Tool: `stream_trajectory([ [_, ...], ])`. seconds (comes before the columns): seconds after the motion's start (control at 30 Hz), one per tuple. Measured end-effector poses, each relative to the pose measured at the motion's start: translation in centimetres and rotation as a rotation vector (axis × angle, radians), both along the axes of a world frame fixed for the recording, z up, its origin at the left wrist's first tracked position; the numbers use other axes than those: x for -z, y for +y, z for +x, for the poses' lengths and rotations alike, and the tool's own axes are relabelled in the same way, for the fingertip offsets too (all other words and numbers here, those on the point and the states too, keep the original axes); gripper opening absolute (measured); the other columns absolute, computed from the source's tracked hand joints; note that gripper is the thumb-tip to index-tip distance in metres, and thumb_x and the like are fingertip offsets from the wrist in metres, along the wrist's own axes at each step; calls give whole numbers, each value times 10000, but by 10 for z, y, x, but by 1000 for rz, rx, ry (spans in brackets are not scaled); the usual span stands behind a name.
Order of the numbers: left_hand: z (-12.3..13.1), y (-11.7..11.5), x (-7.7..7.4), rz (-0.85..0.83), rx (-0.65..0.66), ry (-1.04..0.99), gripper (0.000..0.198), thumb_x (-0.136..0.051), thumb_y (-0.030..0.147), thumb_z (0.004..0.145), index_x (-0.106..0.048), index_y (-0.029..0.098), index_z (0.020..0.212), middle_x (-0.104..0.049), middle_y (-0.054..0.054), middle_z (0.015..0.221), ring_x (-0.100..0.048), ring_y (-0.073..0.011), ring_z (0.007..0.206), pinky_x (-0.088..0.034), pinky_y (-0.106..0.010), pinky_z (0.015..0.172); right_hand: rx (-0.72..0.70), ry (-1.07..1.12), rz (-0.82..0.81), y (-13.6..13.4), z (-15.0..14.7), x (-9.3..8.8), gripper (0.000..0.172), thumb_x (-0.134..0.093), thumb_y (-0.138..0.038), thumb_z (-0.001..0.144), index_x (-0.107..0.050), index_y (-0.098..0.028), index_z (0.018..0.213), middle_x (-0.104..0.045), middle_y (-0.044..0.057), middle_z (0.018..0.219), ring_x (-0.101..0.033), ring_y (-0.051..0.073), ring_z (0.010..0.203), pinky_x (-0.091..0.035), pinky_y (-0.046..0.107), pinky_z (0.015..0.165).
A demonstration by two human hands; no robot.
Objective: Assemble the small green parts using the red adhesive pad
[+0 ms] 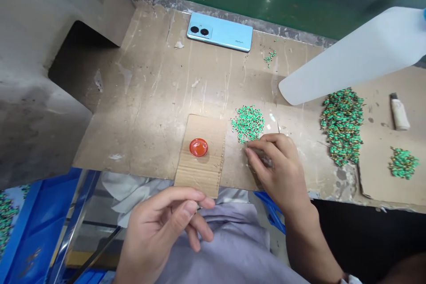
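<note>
Bits, tiny and green with some gold-brown parts, lie in a small round heap (249,123) on the brown, scratched desk (149,75), just right of the middle of the frame. The right hand (284,171) is at the low edge of this heap. Its thumb and first finger are bent close, with only a narrow space at the tips, and I cannot tell if a bit is caught there. The left hand (159,224) is low in the frame, left of the middle, palm partly turned up. Its thumb is near its first finger, the other fingers are loosely curled, and I cannot tell if they hold something tiny. A small, round, shiny red dish (199,147) sits on a flat piece of tan cardboard (199,173) near the middle, between the left hand and the small heap. A flat, light blue phone (229,33) with two black round lenses lies at the top middle. A few loose green bits (270,57) are to its lower right. A long, smooth white bottle (349,60) slants across the upper right, and in this view it covers the top of a big, long green and gold heap (342,131). At the far right are a small white tube (400,114) with a dark end and, below it, a little green heap (404,163).
</note>
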State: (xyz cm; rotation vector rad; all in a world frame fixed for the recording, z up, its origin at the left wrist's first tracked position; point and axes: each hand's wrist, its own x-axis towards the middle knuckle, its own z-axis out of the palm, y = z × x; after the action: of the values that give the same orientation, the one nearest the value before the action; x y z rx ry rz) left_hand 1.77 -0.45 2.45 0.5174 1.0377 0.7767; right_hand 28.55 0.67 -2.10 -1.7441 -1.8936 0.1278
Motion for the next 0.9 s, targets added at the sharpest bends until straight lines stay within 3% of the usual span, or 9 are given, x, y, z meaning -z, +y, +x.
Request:
stream_trajectory([
  [0.2, 7, -1, -7, -79, -143, 33, 228, -1040, 366, 829, -880, 214, 890, -896, -43, 862, -815, -167, 566, -617, -154, 484, 54, -26, 22, -1, -1, 6, 24, -730, -224, 1087, -747, -236, 1075, -698, 76, 1031, -668, 274, 950, -534, 449, 850],
  [0.27, 10, -1, -10, -76, -138, 48, 264, -1052, 382, 809, -875, 197, 875, -893, -55, 851, -816, -174, 575, -625, -166, 500, 49, -24, 31, -2, 1, 6, 9, -739, -228, 1083, -745, -233, 1080, -691, 78, 1029, -666, 276, 955, -542, 449, 851],
  [0.57, 5, -4, -7, 17, -37, 156, 212, -981, 385, 893, -875, 202, 904, -896, -64, 889, -823, -185, 637, -661, -215, 582, -9, -138, 2, 3, -1, 5, 77, -629, -205, 1128, -689, -242, 1095, -703, 92, 1090, -648, 272, 938, -519, 457, 826],
  [0.9, 4, -8, -6, 71, -16, 222, 75, -898, 282, 954, -873, 218, 926, -893, -53, 903, -817, -180, 670, -668, -228, 630, -25, -56, 13, 9, -2, 8, 85, -672, -201, 1108, -715, -247, 1165, -672, 91, 1109, -662, 275, 993, -560, 453, 864],
])
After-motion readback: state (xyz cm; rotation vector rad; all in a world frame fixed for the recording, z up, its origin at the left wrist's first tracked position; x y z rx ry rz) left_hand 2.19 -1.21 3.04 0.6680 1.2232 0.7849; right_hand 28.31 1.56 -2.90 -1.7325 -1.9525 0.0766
